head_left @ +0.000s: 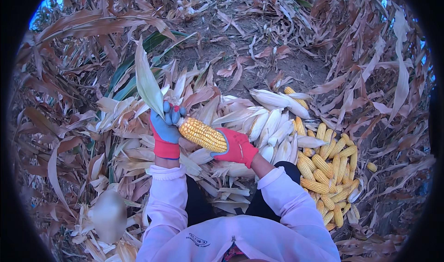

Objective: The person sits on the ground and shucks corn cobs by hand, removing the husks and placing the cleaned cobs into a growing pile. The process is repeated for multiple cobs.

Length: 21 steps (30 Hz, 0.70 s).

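Note:
My left hand, in a blue and red glove, grips the tip end of a yellow corn cob and a long pale husk leaf that stands up from it. The other end of the same cob sits in my right hand, gloved the same way. The cob is bare of husk along its middle and lies slanted between the two hands, above a heap of unhusked ears.
A pile of husked yellow cobs lies on the ground to my right. Torn pale husks cover the ground to my left and front. Dry brown corn stalks and leaves ring the spot, with bare soil ahead.

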### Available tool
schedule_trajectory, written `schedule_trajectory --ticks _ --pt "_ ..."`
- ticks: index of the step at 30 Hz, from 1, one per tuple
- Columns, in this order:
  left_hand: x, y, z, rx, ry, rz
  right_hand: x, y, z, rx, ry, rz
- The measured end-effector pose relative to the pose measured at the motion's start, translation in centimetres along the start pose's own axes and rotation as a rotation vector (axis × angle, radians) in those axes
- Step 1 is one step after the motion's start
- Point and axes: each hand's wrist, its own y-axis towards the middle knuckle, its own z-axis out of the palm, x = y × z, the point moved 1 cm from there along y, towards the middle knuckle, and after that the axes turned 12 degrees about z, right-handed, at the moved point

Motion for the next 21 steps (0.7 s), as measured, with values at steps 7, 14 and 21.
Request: schedule_trajectory --ticks 7,14,21 --pt "-0.1 -1.0 5.3 -0.281 0.045 -0.081 0.5 -0.6 -3.1 0.470 0.451 0.149" --pt "-0.3 -1.6 0.1 -0.075 -0.211 0.055 0.2 -0.7 -1.6 0.806 0.926 0.300" --pt "-1.6 -1.1 1.0 -0.223 -0.230 0.130 3.2 -1.4 1.8 0.253 0.445 0.074"
